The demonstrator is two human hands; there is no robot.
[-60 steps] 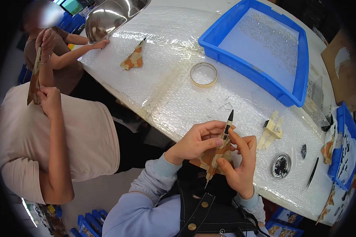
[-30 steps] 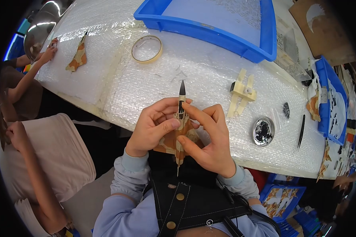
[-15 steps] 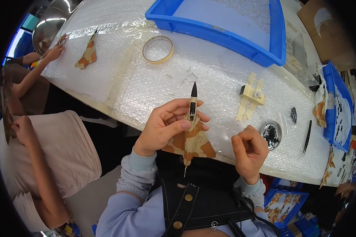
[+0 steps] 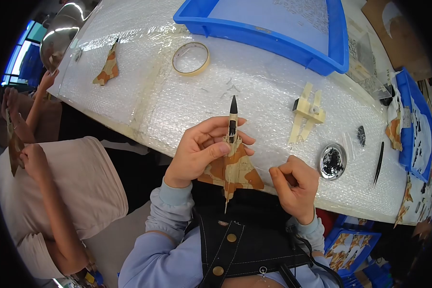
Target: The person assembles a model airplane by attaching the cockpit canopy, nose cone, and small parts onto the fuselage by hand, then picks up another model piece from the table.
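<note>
Head view. Left hand point(image 4: 193, 156) grips a model jet fighter point(image 4: 236, 165) by the fuselage just behind the cockpit point(image 4: 233, 128): thumb on top, the other fingers passing beneath and showing past the far side. Model is held up at the near edge of the bubble-wrap-covered tabletop point(image 4: 163, 115), black nose cone point(image 4: 234, 104) pointing away over it, thin tail rod point(image 4: 226, 206) toward the wearer. Right hand point(image 4: 297, 189) is apart from the model, off the wing point(image 4: 253, 178) on that side, fingers curled in; I cannot tell whether they pinch anything small. Near it: a round dish point(image 4: 334, 148) of black bits, with black tweezers point(image 4: 379, 163) farther right.

Handling, my estimate: light and stiff, the painted skin probably not very slippery. I judge the tail rod, nose tip and thin wing edges to be the fragile spots, and would keep pressure off the cockpit. Best hold, I reckon: lightly across the thicker fuselage near the wing roots, much as the left hand has it.
</note>
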